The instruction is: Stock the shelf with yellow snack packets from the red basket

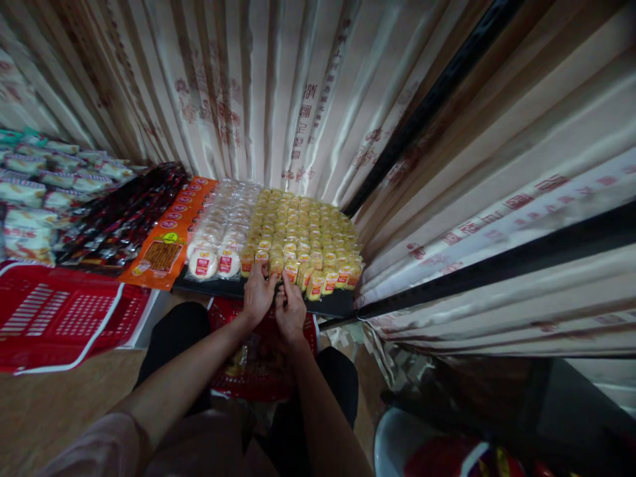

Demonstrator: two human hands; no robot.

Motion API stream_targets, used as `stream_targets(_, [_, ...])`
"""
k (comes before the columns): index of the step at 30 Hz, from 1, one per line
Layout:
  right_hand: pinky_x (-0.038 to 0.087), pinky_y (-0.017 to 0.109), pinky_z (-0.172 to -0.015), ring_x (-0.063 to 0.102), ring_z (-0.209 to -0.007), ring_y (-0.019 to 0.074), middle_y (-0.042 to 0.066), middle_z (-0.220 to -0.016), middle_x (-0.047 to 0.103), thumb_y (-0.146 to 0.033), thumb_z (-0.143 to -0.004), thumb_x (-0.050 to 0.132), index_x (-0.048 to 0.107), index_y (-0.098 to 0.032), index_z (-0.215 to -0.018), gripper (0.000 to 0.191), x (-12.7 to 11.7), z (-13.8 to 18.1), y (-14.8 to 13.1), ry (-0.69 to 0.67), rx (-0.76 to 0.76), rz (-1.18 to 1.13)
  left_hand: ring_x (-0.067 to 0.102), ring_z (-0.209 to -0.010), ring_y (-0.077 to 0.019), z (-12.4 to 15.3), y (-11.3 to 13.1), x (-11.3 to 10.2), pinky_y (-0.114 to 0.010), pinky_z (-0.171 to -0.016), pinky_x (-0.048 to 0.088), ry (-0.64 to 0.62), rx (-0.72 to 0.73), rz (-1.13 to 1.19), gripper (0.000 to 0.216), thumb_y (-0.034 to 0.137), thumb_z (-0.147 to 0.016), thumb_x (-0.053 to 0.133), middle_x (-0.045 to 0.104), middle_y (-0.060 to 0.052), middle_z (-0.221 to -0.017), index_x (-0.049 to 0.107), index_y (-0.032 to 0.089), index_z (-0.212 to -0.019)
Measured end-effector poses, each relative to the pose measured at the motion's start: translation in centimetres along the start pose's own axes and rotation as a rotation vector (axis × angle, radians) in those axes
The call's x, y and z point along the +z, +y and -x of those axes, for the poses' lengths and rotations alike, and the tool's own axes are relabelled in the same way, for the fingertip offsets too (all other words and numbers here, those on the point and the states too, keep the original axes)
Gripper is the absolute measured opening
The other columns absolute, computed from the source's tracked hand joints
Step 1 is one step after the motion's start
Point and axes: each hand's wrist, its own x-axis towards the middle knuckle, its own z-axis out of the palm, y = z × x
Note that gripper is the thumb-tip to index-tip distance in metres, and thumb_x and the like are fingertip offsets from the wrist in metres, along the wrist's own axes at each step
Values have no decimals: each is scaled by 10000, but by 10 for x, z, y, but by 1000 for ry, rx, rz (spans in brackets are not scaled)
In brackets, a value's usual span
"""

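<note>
Several rows of small yellow wrapped snack cakes (pixel 303 225) stand on a black shelf (pixel 328 306). At their front edge, my left hand (pixel 258 295) has its fingers and thumb closed against a yellow wrapped snack cake (pixel 276 262). My right hand (pixel 291 308) meets the same packet from the other side, index finger forward and the other fingers curled. Fingers partly cover the packet's lower part. Left of the yellow rows are white round wrapped cakes (pixel 203 263) with red labels.
An orange snack bag (pixel 161 255), dark packets (pixel 114 222) and white packets (pixel 30 228) lie farther left. One red basket (pixel 59 318) sits at left, another red basket (pixel 258 387) between my knees. Pleated curtains (pixel 278 86) and black poles (pixel 497 262) border the shelf.
</note>
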Motion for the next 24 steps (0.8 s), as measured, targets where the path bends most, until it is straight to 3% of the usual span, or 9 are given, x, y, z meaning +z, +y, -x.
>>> stream_targets(4, [468, 289, -834, 567, -874, 162, 68, -926, 601, -141, -803, 358, 442, -211, -1321, 529, 1, 1, -3, -11, -4, 20, 566, -820, -175, -4, -2, -3, -305, -750, 462, -48, 58, -16, 268, 241, -833, 491, 563, -49, -879, 473, 158, -1087])
stream_targets(9, [462, 309, -852, 554, -917, 182, 73, -967, 600, -123, -780, 368, 482, -233, -1292, 537, 2, -2, -6, -46, 8, 72, 565, -802, -168, -6, -3, 1, -300, -728, 466, -43, 5, 18, 218, 262, -841, 470, 556, -43, -863, 489, 161, -1034])
stream_targets(19, [463, 305, -825, 557, -873, 187, 75, -942, 610, -123, -764, 377, 474, -220, -1301, 554, 5, -5, -7, -60, 41, 115, 560, -821, -176, -9, 1, 0, -305, -754, 452, -56, 3, -3, 203, 262, -844, 456, 572, -60, -891, 497, 161, -1015])
stream_targets(24, [476, 255, -756, 566, -763, 145, 32, -846, 615, -132, -757, 387, 477, -237, -1296, 556, 6, -6, -2, -27, 55, 53, 565, -856, -185, -8, 5, 0, -308, -763, 446, -59, 12, -28, 167, 234, -848, 450, 581, -70, -917, 489, 165, -995])
